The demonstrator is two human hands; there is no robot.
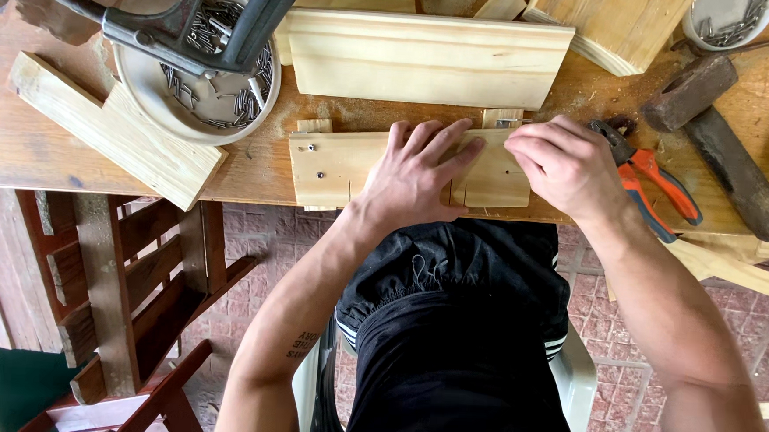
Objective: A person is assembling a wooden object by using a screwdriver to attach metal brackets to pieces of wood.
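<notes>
A small pale wooden board (330, 165) lies at the front edge of the workbench (20, 140), with nail heads showing near its left end and pencil lines near the middle. My left hand (417, 174) presses flat on the board's middle, fingers spread. My right hand (567, 164) rests at the board's right end with fingertips pinched together over a small metal piece (507, 123), too small to tell what it is. Two short wood strips (502, 117) stick out from under the board's far edge.
A larger pale board (428, 60) lies just behind. A white bowl of nails (202, 101) with a metal tool (193, 22) over it sits left, beside a wood offcut (117, 132). Orange-handled pliers (654, 182), a hammer (722, 137) and a second nail bowl (728, 19) lie right.
</notes>
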